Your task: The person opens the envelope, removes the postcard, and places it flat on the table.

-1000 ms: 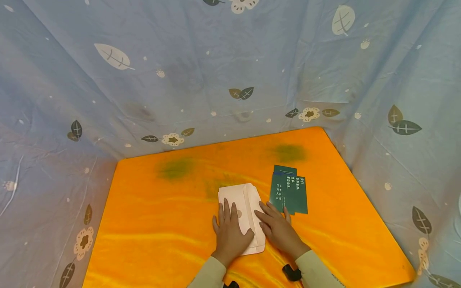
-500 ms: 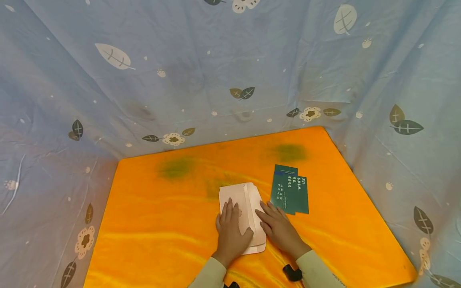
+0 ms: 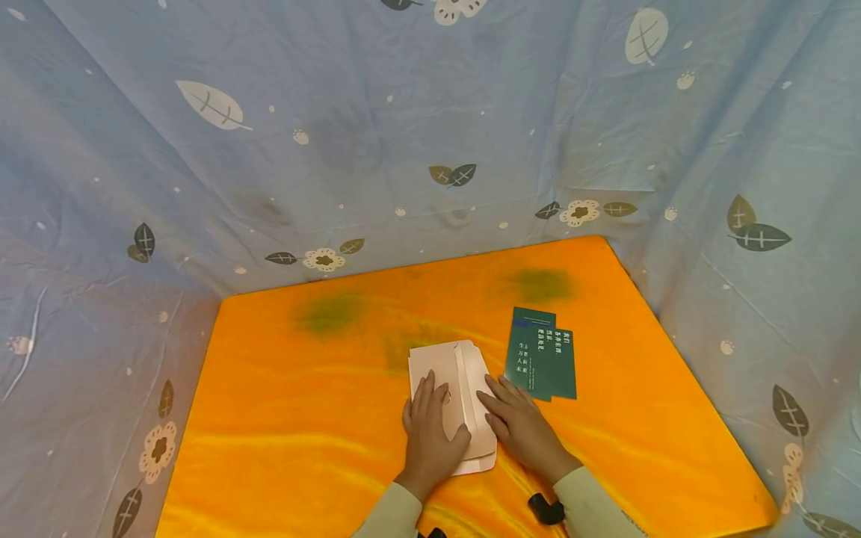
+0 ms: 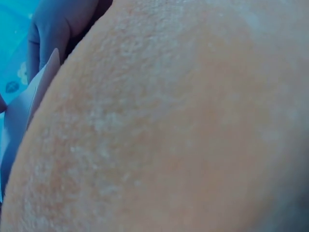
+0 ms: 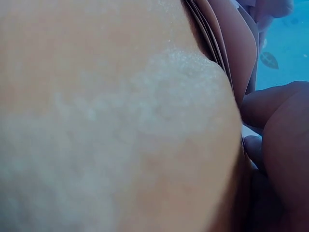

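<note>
A small stack of pale pink envelopes (image 3: pixel 433 360) lies on the orange cloth in the head view, with a long flap along its right side. My left hand (image 3: pixel 433 444) rests on the upper envelope, index fingertip bent near a small round mark and thumb spread to the right. Extended fingers of my right hand (image 3: pixel 528 430) touch the envelopes' right edge. In the right wrist view, several layered paper edges (image 5: pixel 212 43) show beside the fingers. The left wrist view catches only a slanted bit of envelope (image 4: pixel 17 113); blurred cloth fills most of it.
Two overlapping dark green cards (image 3: pixel 538 359) with white printed characters lie just beyond my right hand. Orange cloth (image 3: pixel 282 418) covers the surface. Blue patterned curtains (image 3: pixel 383 134) enclose the back and both sides.
My left hand has shifted slightly, and its index finger is now more bent near the round mark. The upper envelope's lower edge sits slightly higher than before. My right hand stays in place.
</note>
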Motion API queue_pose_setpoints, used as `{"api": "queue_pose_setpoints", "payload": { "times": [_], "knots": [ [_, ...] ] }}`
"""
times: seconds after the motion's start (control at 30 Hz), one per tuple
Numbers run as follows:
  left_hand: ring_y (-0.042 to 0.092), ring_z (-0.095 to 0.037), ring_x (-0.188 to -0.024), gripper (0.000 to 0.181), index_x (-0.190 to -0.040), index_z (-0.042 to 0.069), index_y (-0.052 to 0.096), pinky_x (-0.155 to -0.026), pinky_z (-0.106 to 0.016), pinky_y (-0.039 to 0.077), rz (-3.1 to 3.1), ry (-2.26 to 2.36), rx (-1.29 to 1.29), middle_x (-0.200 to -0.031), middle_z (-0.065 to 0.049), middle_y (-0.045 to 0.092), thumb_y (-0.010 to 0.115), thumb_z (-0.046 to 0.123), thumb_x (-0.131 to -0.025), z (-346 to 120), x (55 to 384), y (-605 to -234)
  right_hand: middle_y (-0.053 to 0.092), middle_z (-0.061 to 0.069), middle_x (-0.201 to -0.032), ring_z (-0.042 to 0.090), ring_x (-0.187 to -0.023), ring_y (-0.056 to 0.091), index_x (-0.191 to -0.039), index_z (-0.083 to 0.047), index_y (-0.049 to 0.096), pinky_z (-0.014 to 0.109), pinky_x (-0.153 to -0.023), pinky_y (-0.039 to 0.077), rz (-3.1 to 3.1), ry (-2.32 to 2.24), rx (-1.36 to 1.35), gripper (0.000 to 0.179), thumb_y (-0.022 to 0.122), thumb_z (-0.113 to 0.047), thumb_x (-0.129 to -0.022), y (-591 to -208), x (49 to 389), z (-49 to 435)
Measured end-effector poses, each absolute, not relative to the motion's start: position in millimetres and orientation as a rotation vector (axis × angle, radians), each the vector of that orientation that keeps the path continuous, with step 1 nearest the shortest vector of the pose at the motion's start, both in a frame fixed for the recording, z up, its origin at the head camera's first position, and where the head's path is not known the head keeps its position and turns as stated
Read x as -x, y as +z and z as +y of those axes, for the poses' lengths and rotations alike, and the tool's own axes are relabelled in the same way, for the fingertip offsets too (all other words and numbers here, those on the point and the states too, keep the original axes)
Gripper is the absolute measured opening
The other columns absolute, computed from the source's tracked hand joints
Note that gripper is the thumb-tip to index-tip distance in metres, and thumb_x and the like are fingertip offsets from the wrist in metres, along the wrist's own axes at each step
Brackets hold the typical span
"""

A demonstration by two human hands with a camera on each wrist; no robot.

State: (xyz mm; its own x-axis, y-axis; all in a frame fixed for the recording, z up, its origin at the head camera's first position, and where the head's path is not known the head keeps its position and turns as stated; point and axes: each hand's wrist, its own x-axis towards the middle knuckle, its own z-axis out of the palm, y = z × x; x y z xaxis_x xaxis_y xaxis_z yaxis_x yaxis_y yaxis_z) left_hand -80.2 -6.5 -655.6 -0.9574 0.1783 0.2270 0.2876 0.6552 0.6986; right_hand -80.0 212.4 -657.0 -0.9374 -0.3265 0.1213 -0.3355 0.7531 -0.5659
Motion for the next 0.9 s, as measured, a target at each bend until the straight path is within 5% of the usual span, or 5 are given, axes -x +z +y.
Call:
{"api": "queue_pose_setpoints", "payload": {
  "times": [0.27, 0.53, 0.67, 0.9],
  "knots": [
    [0.036, -0.040, -0.155, 0.061, -0.143, 0.009, 0.066, -0.113, -0.078, 0.018, -2.654, -1.158, 0.439, -0.169, -0.016, 0.042, 0.074, 0.018, -0.083, -7.7, 81.2, -661.2, 0.046, 0.013, -0.167, 0.040, -0.157, 0.035, -0.151, -0.011, 0.067, 0.061, -0.124, 0.026, -2.913, 0.955, -0.551, 0.046, 0.073, -0.017, -0.106, -656.0, 78.9, 212.6],
    [0.040, -0.048, -0.150, 0.032, -0.108, 0.026, 0.085, -0.107, -0.085, 0.017, -2.558, -1.123, 0.549, -0.166, -0.014, 0.048, 0.073, 0.013, -0.082, -7.6, 82.7, -665.8, 0.046, 0.014, -0.167, 0.041, -0.157, 0.035, -0.151, -0.010, 0.066, 0.062, -0.124, 0.025, -2.906, 0.968, -0.551, 0.046, 0.073, -0.016, -0.106, -653.1, 78.3, 211.6],
    [0.040, -0.048, -0.150, 0.021, -0.093, 0.027, 0.083, -0.106, -0.086, 0.016, -2.546, -1.124, 0.567, -0.166, -0.016, 0.047, 0.073, 0.012, -0.082, -6.2, 83.1, -667.0, 0.045, 0.014, -0.168, 0.041, -0.157, 0.034, -0.152, -0.010, 0.066, 0.063, -0.124, 0.025, -2.908, 0.970, -0.553, 0.046, 0.073, -0.016, -0.106, -652.5, 78.3, 211.4],
    [0.038, -0.046, -0.151, 0.015, -0.092, 0.028, 0.075, -0.105, -0.086, 0.016, -2.589, -1.083, 0.593, -0.167, -0.016, 0.046, 0.082, 0.022, -0.079, -7.2, 81.8, -665.7, 0.046, 0.013, -0.168, 0.041, -0.157, 0.034, -0.152, -0.010, 0.066, 0.063, -0.125, 0.024, -2.907, 0.981, -0.543, 0.047, 0.073, -0.016, -0.106, -652.6, 77.9, 211.0]
  ]
}}
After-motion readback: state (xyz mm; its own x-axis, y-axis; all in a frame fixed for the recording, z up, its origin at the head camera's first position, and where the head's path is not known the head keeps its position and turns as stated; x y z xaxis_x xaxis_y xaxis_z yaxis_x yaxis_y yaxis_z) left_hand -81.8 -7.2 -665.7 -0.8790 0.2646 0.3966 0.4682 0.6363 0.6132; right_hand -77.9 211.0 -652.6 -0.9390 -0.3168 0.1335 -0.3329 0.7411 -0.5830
